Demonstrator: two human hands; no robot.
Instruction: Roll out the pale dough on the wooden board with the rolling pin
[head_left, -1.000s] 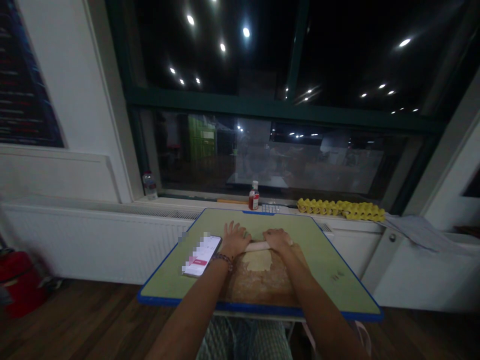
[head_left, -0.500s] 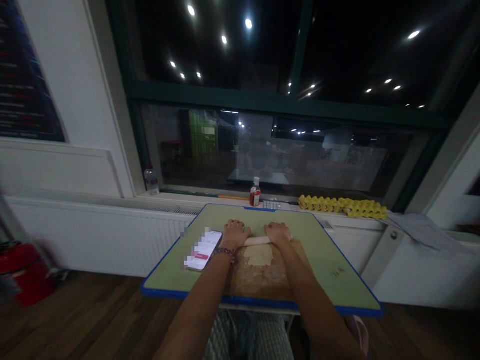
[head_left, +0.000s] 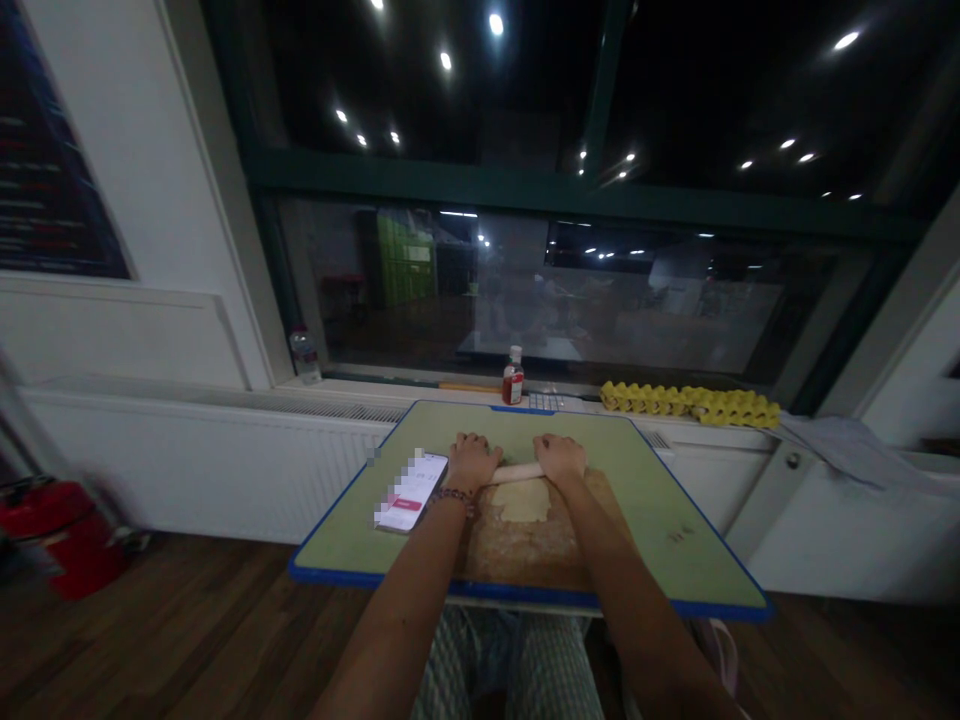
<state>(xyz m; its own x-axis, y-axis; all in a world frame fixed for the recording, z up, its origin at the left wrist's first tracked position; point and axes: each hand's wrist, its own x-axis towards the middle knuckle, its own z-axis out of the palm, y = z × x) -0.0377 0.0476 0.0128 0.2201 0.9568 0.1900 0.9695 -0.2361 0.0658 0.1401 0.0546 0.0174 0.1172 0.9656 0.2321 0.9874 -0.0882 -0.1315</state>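
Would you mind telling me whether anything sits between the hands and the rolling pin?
Nothing visible does. The left hand and right hand rest directly on the rolling pin, which lies at the far edge of the dough. The phone lies apart, left of the board.

A phone (head_left: 411, 491) with a lit screen is laid on the green, blue-edged surface (head_left: 675, 540). On the windowsill behind, a small red bottle (head_left: 513, 378), a clear bottle (head_left: 305, 355) and a yellow egg tray (head_left: 690, 402) are seen. A red container (head_left: 56, 535) is set on the wooden floor (head_left: 187, 640).
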